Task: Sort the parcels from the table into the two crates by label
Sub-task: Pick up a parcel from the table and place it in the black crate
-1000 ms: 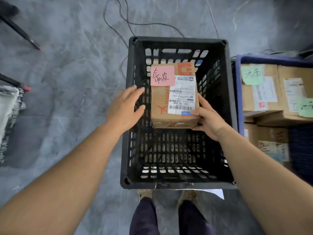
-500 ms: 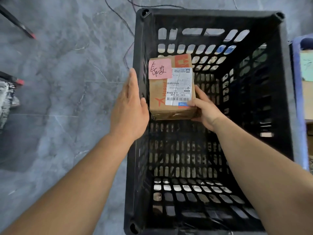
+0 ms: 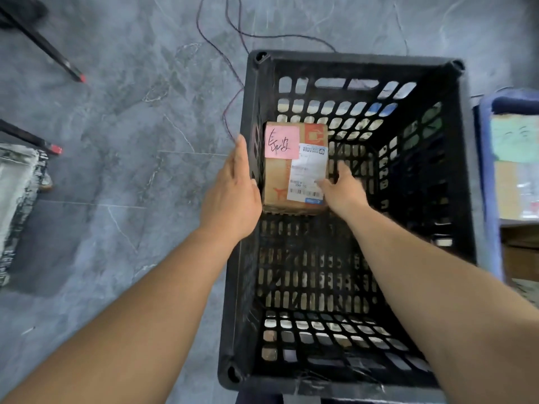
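A brown cardboard parcel (image 3: 278, 182) with a pink handwritten note (image 3: 281, 142) and a white shipping label lies low in the far left corner of the black plastic crate (image 3: 350, 58). My right hand (image 3: 344, 191) reaches into the crate and holds the parcel's right edge, thumb on the white label; it is blurred. My left hand (image 3: 233, 196) lies flat with straight fingers against the outside of the crate's left wall, holding nothing.
A blue crate (image 3: 485, 170) stands right of the black one, holding cardboard parcels, one with a green note (image 3: 514, 138). Thin cables (image 3: 230, 106) run over the grey floor behind the black crate. Black legs with red tips (image 3: 52, 58) and grey fabric (image 3: 14, 193) are at the left.
The parcel went down from rim height into the crate's far left corner with my right hand. My left hand moved from beside the parcel to the outside of the left wall.
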`<act>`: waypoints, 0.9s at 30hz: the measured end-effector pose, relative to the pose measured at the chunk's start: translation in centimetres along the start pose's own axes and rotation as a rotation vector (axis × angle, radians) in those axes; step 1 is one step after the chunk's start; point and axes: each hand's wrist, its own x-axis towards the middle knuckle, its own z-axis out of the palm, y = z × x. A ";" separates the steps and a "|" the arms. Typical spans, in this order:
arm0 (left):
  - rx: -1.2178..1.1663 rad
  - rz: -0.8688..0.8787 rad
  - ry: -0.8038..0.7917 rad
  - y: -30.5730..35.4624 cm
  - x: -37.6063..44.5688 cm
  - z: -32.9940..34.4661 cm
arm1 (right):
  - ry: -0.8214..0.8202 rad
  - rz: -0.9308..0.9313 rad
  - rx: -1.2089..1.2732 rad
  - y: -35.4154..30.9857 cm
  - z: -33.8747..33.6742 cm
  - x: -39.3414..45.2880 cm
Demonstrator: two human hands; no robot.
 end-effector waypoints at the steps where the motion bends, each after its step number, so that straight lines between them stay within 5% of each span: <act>1: 0.025 -0.013 -0.042 0.2 0.0 -0.4 | 0.014 -0.037 -0.097 -0.3 -1.0 -1.5; 8: 0.232 0.013 -0.165 3.7 -2.6 -7.0 | 0.060 -0.144 -0.414 -0.7 -9.4 -13.5; 18: 0.113 0.346 -0.113 14.7 -11.3 -13.1 | 0.322 -0.139 -0.407 0.1 -20.0 -30.4; 27: 0.019 0.637 -0.062 25.1 -19.5 -14.7 | 0.641 0.017 -0.328 7.4 -26.1 -41.3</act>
